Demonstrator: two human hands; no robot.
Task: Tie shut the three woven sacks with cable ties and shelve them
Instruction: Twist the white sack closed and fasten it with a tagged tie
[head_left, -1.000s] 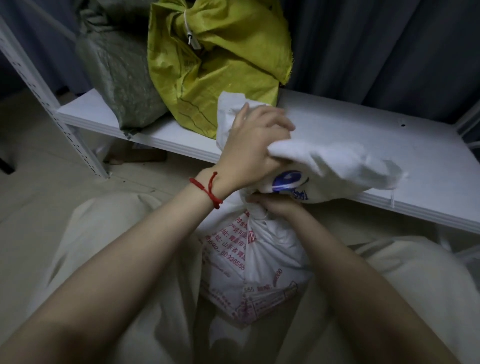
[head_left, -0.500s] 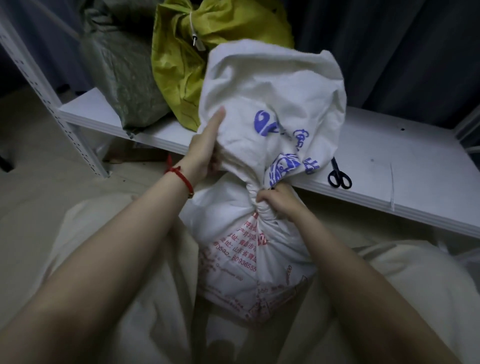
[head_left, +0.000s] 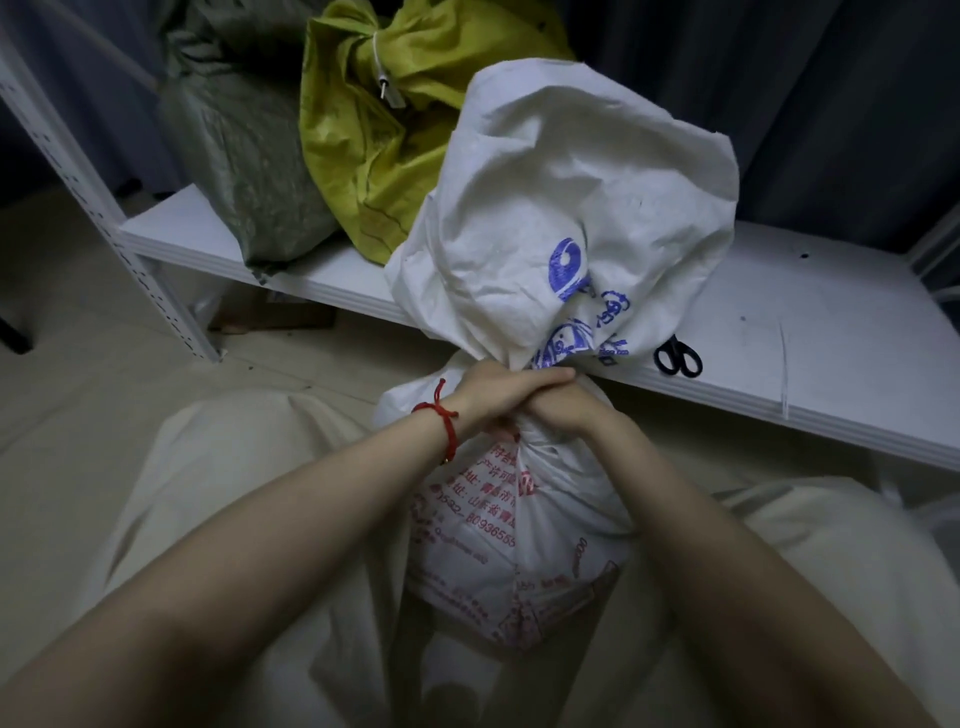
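Note:
A white woven sack (head_left: 524, 545) with red and blue print stands between my knees, its loose top flaring upward. My left hand (head_left: 506, 387) and my right hand (head_left: 563, 410) both clasp its gathered neck, the left one overlapping the right. On the white shelf (head_left: 810, 332) behind stand a yellow sack (head_left: 384, 140), its neck bound by a white cable tie (head_left: 379, 73), and a grey-green sack (head_left: 244, 156) to its left. A loose white cable tie (head_left: 783, 369) lies on the shelf's front right.
Black scissors (head_left: 678, 357) lie on the shelf just right of the white sack's top. A perforated white upright (head_left: 98, 208) carries the shelf at left. Dark curtains hang behind. Pale floor runs under the shelf.
My left hand left the sack's upper side and came down onto the neck, joining the right hand. Earlier the folded-over top was raised upright.

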